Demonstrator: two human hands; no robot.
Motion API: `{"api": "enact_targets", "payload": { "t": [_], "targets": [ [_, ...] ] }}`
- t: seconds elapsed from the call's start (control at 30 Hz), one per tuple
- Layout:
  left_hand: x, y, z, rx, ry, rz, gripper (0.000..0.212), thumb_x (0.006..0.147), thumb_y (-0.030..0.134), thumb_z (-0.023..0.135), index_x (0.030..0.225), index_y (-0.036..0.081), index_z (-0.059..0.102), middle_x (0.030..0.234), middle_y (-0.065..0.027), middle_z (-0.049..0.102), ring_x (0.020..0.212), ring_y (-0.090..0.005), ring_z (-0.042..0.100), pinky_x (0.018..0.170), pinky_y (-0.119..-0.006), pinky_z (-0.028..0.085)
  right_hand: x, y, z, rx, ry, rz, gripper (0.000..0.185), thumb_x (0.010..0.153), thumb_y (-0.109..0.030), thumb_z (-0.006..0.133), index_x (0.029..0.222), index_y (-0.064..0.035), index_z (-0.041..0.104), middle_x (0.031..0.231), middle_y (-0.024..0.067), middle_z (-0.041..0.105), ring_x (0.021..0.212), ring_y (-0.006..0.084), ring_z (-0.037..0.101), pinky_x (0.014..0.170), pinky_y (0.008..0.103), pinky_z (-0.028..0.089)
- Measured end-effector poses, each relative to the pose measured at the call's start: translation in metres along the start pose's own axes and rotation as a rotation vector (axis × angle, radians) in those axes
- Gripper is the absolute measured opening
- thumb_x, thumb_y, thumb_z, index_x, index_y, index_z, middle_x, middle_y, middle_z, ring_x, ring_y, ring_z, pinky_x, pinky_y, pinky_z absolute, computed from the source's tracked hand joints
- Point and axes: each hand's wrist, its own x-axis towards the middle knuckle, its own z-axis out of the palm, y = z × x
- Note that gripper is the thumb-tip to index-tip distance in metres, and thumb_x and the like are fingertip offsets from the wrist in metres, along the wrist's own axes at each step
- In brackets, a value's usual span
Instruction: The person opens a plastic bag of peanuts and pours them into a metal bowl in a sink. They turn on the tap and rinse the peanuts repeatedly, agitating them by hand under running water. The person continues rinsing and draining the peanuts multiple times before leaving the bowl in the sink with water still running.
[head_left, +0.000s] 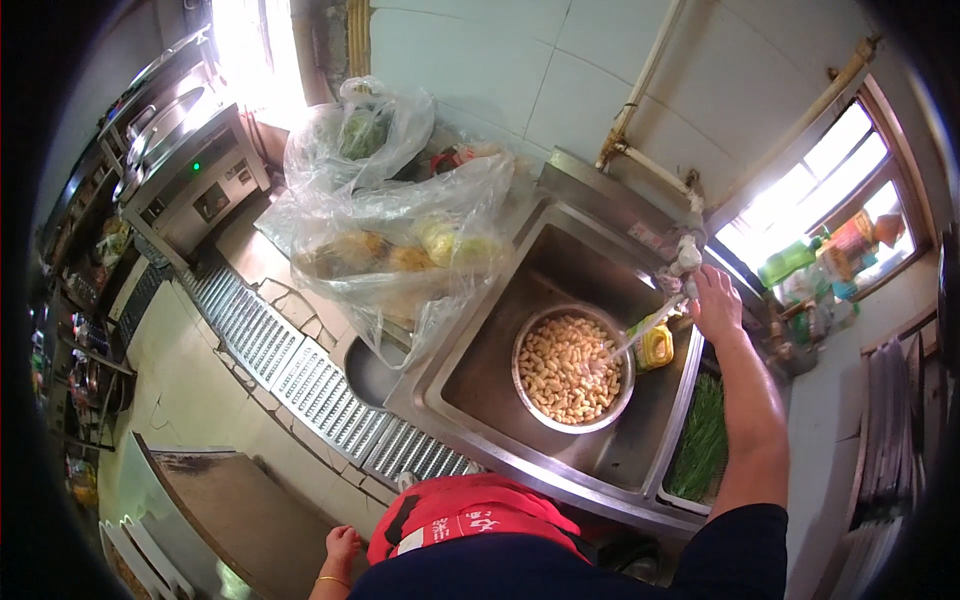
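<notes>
My right hand (718, 306) grips the wall tap (688, 259) above the sink's far right side. From the spout, a stream of water (637, 330) runs slantwise into a round metal bowl (519, 380). Unshelled peanuts (568, 367) nearly fill this bowl, which sits in the stainless steel sink (480, 352). Just right of the bowl stands a yellow bottle (657, 346), partly behind the water stream. Low beside the red apron (480, 517), my left hand (343, 543) hangs with its fingers curled and nothing visible in it.
Clear plastic bags of produce (397, 247) crowd the counter left of the sink. Green leafy stalks (697, 442) lie in the compartment on the right. A dark pan (373, 375) is beside the sink's left edge. Metal drain grates (322, 390) cross the floor. A worktable (240, 502) stands behind at lower left.
</notes>
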Motion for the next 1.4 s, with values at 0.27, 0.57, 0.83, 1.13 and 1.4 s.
{"api": "enact_targets", "payload": {
  "t": [0.27, 0.57, 0.83, 1.13, 1.4],
  "targets": [
    [0.032, 0.0, 0.002, 0.039, 0.006, 0.061, 0.027, 0.094, 0.016, 0.062, 0.116, 0.002, 0.059, 0.085, -0.0096, 0.066, 0.057, -0.0161, 0.057, 0.049, -0.029, 0.045, -0.003, -0.002, -0.012, -0.108, -0.064, -0.223, 0.04, 0.082, -0.021, 0.071, 0.119, -0.0109, 0.061, 0.131, 0.0048, 0.055, 0.131, 0.0238, 0.047, 0.105, 0.0415, 0.043],
    [0.011, 0.049, 0.033, 0.202, 0.063, 0.089, 0.033, 0.095, 0.022, 0.061, 0.121, 0.003, 0.059, 0.089, -0.0079, 0.067, 0.064, -0.0159, 0.061, 0.051, -0.028, 0.045, -0.02, 0.008, -0.007, -0.039, 0.087, -0.31, 0.028, 0.079, -0.018, 0.069, 0.106, -0.0095, 0.065, 0.123, 0.0066, 0.059, 0.126, 0.026, 0.05, 0.103, 0.0418, 0.044],
    [0.015, 0.05, 0.023, 0.188, 0.022, 0.03, 0.034, 0.094, 0.022, 0.061, 0.123, 0.005, 0.058, 0.091, -0.0089, 0.069, 0.064, -0.0176, 0.062, 0.051, -0.029, 0.045, -0.02, 0.002, -0.006, -0.015, 0.215, -0.513, 0.007, 0.076, -0.019, 0.067, 0.074, -0.013, 0.065, 0.091, 0.0026, 0.062, 0.097, 0.0224, 0.059, 0.086, 0.0386, 0.049],
    [0.019, 0.047, 0.023, 0.213, 0.037, 0.025, 0.034, 0.094, 0.022, 0.059, 0.124, 0.005, 0.06, 0.091, -0.0094, 0.069, 0.067, -0.0185, 0.063, 0.053, -0.031, 0.047, -0.011, 0.003, -0.012, -0.119, 0.101, -0.532, 0.004, 0.075, -0.02, 0.067, 0.074, -0.0158, 0.067, 0.086, 0.0, 0.063, 0.098, 0.0217, 0.059, 0.081, 0.0375, 0.05],
    [0.031, 0.04, 0.019, 0.183, -0.018, 0.025, 0.035, 0.095, 0.022, 0.059, 0.124, 0.004, 0.06, 0.092, -0.0095, 0.07, 0.066, -0.0186, 0.064, 0.053, -0.031, 0.047, -0.01, 0.026, 0.003, -0.308, 0.05, -0.408, 0.018, 0.081, -0.018, 0.067, 0.098, -0.0172, 0.071, 0.118, 0.0026, 0.06, 0.122, 0.0231, 0.052, 0.09, 0.0371, 0.05]
  ]
}}
